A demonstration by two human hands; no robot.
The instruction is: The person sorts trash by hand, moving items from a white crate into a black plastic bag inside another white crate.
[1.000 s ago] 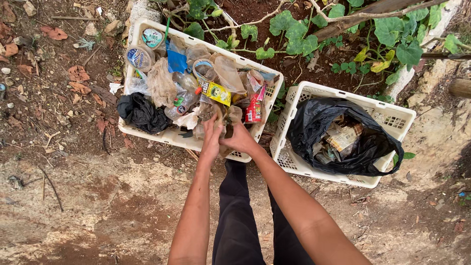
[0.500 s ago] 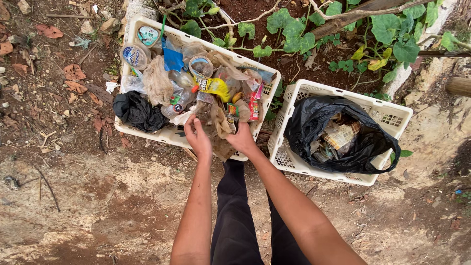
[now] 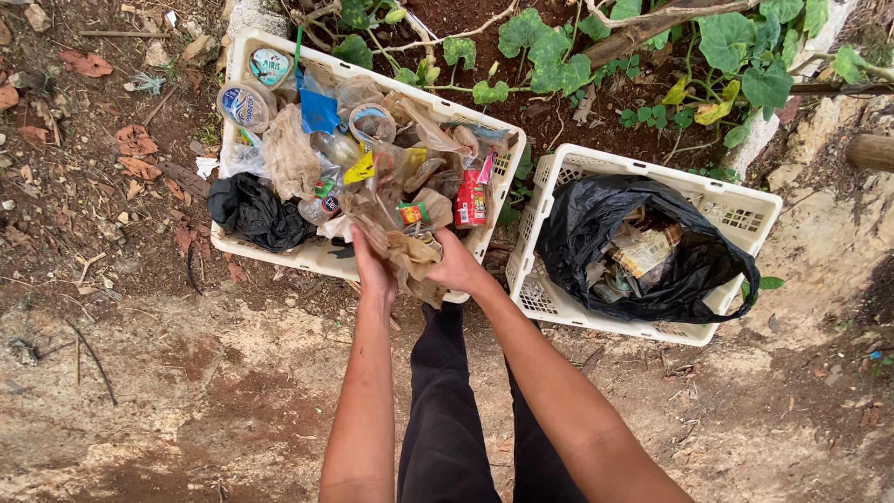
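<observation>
A crumpled brown paper wrapper (image 3: 402,250) hangs at the near edge of the left white crate (image 3: 279,250), pinched between the left hand (image 3: 374,268) and the right hand (image 3: 456,268), both closed on it. Plastic cups (image 3: 244,104), a red packet (image 3: 470,200) and a black bag (image 3: 253,212) fill that crate (a jumble of litter). To the right stands a second white crate (image 3: 745,210) lined with a black bin bag (image 3: 596,219).

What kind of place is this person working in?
Probably an outdoor garden edge or yard used for sorting litter: bare reddish soil with dry leaves, broad-leaved green vines behind, and two white slatted plastic crates, one heaped with plastic cups and wrappers, one lined with a black bin bag.
</observation>
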